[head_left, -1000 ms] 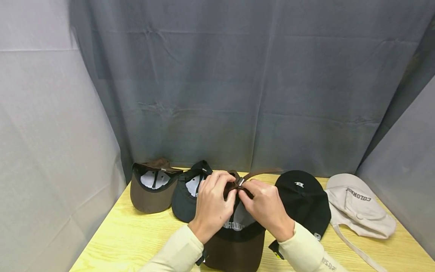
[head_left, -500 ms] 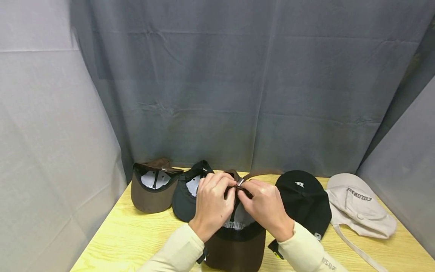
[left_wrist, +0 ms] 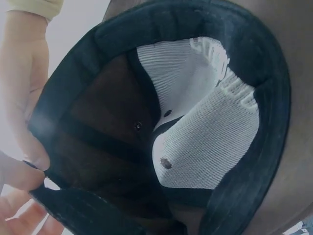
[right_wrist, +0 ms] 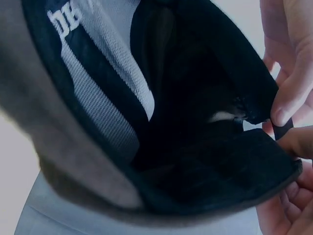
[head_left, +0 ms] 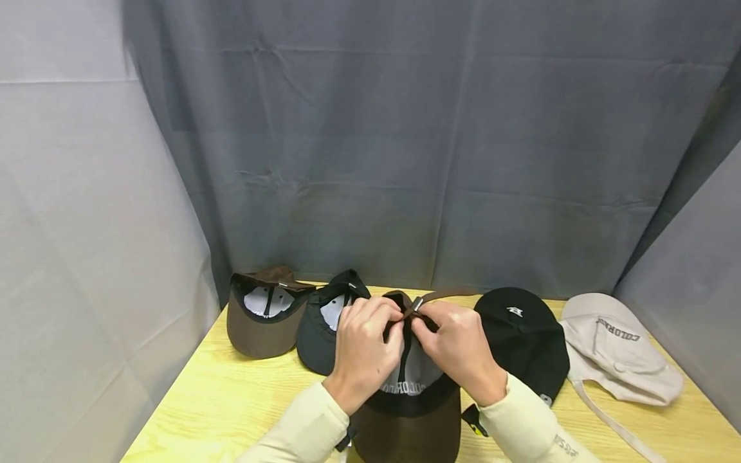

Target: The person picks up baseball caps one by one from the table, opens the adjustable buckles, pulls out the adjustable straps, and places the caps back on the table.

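Observation:
A dark brown baseball cap (head_left: pixel 408 427) stands in the middle, brim toward me and its inside showing. My left hand (head_left: pixel 365 354) pinches the left side of its back opening between thumb and fingers. The right hand (head_left: pixel 460 347) pinches the back strap (head_left: pixel 442 294) close to a small metal buckle (head_left: pixel 417 304). The strap's loose end sticks out to the right, above that hand. Pale lining (left_wrist: pixel 208 137) shows inside the crown in the left wrist view. In the right wrist view, the dark inner band (right_wrist: pixel 210 169) runs to the pinching fingertips. The fingers partly hide the cap's back edge.
Left of the held cap stand a brown cap (head_left: pixel 263 334) and a black cap (head_left: pixel 315 341). To the right lie a black cap (head_left: pixel 518 341) and a beige cap (head_left: pixel 622 354) with its strap trailing forward. Grey curtains (head_left: pixel 347 161) enclose the wooden table (head_left: pixel 191 411).
My right hand has shifted slightly right, away from the left. More strap and buckle show between the fingers, and the cap's inside is more visible. The head view has turned slightly.

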### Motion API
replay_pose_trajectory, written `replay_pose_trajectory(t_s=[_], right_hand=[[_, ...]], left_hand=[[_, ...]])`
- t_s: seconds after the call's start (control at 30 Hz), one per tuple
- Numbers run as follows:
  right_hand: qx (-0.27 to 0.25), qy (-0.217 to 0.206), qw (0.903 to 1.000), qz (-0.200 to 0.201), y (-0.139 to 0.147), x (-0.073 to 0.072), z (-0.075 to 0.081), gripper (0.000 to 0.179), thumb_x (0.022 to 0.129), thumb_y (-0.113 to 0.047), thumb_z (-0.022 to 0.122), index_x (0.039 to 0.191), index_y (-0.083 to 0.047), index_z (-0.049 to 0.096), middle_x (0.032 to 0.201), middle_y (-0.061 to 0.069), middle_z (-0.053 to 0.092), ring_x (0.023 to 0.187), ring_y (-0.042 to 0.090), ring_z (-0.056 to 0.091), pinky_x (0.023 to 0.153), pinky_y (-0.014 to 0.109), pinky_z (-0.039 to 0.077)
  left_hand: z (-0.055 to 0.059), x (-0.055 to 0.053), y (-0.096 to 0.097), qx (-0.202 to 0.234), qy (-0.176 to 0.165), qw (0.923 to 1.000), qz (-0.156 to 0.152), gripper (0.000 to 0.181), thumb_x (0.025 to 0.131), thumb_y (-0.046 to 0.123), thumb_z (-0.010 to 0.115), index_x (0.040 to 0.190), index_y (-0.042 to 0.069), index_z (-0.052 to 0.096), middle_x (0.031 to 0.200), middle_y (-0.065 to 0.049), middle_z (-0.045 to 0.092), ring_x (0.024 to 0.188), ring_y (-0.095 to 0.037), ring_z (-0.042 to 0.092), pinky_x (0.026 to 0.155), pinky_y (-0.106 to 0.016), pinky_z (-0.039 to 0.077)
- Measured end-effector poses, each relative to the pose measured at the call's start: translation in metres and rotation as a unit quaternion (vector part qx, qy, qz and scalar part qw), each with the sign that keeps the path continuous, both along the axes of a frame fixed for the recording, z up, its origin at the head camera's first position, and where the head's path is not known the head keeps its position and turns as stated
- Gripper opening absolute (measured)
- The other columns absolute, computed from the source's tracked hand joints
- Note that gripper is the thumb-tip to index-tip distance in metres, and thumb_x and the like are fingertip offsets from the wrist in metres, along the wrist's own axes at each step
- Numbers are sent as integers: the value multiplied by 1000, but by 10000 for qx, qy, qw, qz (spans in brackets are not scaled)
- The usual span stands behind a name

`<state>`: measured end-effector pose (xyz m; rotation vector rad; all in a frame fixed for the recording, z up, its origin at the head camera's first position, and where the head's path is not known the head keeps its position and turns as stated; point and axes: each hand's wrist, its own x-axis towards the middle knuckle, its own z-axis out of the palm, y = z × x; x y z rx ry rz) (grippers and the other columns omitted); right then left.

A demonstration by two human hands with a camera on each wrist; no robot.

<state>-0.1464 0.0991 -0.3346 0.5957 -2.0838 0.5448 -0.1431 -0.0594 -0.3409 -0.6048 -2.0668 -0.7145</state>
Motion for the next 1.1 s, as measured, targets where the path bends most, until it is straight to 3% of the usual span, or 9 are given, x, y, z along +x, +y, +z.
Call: replay_pose_trajectory(t_s=[0.3, 0.67, 0.93, 1.1], right_hand=[[173, 56, 9998, 47, -1, 4, 1, 14, 73, 0, 77, 70, -11, 68, 65, -1, 66, 57, 9, 60, 56, 26, 50], [362, -126, 9990, 211, -1, 9, 0, 13, 74, -2, 79, 73, -10, 69, 68, 0, 66, 60, 11, 61, 55, 26, 51], [362, 338, 9983, 298, 0, 8, -2, 13, 74, -1, 75, 70, -10, 67, 65, -1, 64, 57, 10, 59, 53, 25, 49], [248, 351, 9988, 253, 1, 7, -3, 12, 74, -1, 74, 71, -10, 68, 64, -1, 63, 54, 7, 57, 51, 21, 47]], left_hand=[[4, -1, 3, -103, 12, 9999, -24, 10, 84, 13, 72, 92, 19, 73, 95, 6, 71, 86, -14, 63, 76, -32, 45], [8, -3, 0, -129, 247, 9996, -30, 8, 82, 13, 75, 85, 19, 77, 89, 7, 73, 82, -13, 64, 75, -32, 46], [6, -3, 0, -114, 203, 9997, -69, 8, 83, 15, 75, 86, 21, 78, 83, 9, 73, 78, -12, 62, 75, -31, 46], [6, -2, 0, -130, 280, 9995, -99, 7, 81, 15, 79, 84, 20, 79, 79, 8, 71, 75, -12, 61, 74, -30, 46]])
